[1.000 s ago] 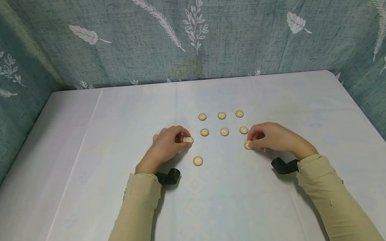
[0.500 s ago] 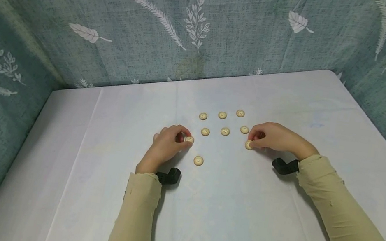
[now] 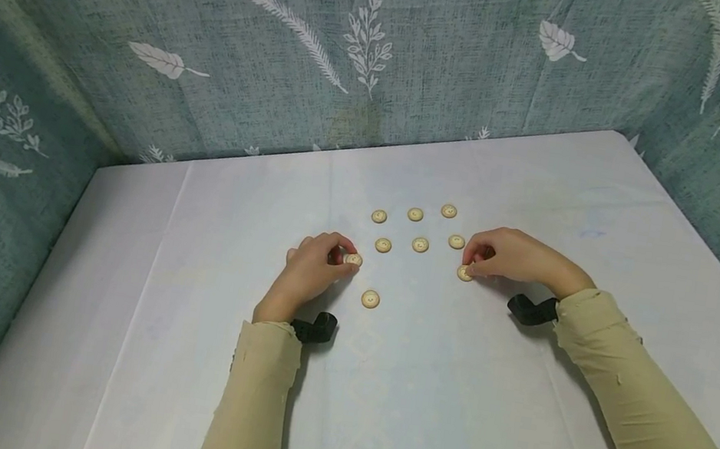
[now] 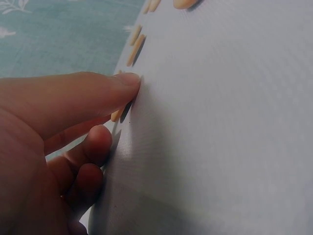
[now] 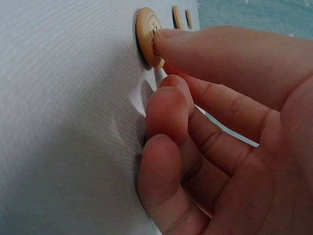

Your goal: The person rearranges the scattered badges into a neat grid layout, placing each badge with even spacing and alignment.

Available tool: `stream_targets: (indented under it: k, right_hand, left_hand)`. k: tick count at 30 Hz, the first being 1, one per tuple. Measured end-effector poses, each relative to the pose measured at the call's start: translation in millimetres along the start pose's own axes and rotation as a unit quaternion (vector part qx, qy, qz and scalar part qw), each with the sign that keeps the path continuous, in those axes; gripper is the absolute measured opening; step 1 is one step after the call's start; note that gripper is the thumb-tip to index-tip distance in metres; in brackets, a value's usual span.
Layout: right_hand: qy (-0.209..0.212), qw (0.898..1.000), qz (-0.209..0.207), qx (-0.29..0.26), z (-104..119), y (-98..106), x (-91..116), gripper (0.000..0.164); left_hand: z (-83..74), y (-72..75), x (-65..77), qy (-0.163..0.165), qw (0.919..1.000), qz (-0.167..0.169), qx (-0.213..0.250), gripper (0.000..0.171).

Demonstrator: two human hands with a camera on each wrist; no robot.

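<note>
Several round, flat wooden buttons with a smiling face lie on the white tabletop. My left hand pinches one button at the left side, thumb over it and index finger behind; the thumb hides much of it in the left wrist view. My right hand holds another button by its edge, its thumb tip on the button's face and the other fingers curled below. One button lies alone in front of my left hand. Both held buttons are right at the cloth.
Behind the hands, buttons form two rows: a back row with a left button, and a nearer row with a middle button. A teal leaf-print curtain stands along the table's back and sides. Black wrist cameras sit at both cuffs.
The button under my right fingers has shifted very slightly toward me. My left hand and the other buttons stay in place; the head view has drifted a little.
</note>
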State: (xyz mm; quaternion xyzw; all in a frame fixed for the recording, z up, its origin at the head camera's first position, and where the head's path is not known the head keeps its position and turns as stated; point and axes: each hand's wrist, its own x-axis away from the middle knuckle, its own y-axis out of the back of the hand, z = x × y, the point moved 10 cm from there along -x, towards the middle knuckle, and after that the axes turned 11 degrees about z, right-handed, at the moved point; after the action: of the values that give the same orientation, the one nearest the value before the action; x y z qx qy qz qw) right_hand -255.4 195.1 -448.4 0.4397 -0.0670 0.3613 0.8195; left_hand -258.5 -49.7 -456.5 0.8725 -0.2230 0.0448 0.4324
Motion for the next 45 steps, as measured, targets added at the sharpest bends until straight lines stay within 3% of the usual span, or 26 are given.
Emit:
stream_targets:
  k: [45]
  right_hand:
    - [0.006, 1.0, -0.013, 0.007, -0.2, 0.1, -1.9, 0.008]
  left_hand:
    - [0.3, 0.7, -0.3, -0.005, 0.9999, -0.005, -0.008, 0.023]
